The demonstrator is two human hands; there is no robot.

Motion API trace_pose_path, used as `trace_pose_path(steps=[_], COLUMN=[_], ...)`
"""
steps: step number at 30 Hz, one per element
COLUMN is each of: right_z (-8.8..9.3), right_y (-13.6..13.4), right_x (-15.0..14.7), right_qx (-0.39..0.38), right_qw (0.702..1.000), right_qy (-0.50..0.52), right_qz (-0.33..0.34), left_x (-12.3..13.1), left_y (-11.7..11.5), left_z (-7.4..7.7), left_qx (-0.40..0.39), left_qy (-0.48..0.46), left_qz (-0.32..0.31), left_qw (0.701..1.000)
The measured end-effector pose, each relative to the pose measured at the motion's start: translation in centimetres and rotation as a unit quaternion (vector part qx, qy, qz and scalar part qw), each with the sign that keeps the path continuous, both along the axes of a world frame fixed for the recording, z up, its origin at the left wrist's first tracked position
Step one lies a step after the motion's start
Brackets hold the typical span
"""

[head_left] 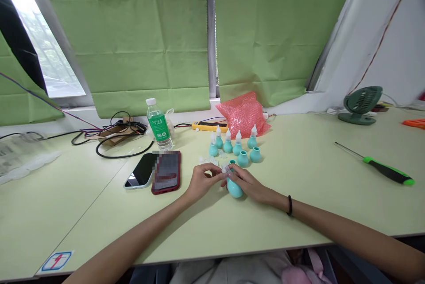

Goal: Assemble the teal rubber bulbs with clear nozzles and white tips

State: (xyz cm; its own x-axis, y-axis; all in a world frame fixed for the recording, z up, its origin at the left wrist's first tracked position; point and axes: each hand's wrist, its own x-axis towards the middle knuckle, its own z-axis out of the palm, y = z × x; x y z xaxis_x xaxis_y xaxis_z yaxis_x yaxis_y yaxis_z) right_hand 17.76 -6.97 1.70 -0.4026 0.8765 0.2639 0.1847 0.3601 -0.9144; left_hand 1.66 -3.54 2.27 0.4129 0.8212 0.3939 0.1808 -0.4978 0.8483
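My right hand [251, 184] is closed around a teal rubber squeeze bulb [235, 190], its round end tilted toward me. The fingers of my left hand [203, 181] pinch a small translucent plastic piece [225, 169] at the bulb's neck; fingertips hide part of it. Just beyond my hands stand several teal bulbs with pointed clear nozzles, such as this nozzled bulb [237, 147]. Closer in are bulbs with bare round mouths, one being an open-necked bulb [243, 159]. Loose translucent pieces [212, 160] lie among them.
Left of my hands lie a dark red phone [167, 173] and a pale-cased phone [139, 173]. Behind them are a water bottle [160, 126] and coiled cables [124, 135]. Pink bubble wrap [244, 113] sits at the back. Rightward are a screwdriver [385, 169] and a green fan [361, 104].
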Motion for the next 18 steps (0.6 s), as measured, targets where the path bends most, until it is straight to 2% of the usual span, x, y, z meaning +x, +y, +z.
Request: trace_pose_path(steps=[11,18], right_z=[0.09,-0.25], right_y=[-0.09,0.05], right_x=[0.13,0.26], right_qx=[-0.066,-0.051], right_qw=[0.996,0.998], right_qy=[0.045,0.023], right_qz=[0.034,0.004], left_x=[-0.27,-0.06], left_y=[0.25,-0.05], left_z=[0.02,0.06], left_qx=[-0.026,-0.017], left_qy=[-0.033,-0.019], left_qz=[-0.063,-0.043], left_qw=[0.997,0.999])
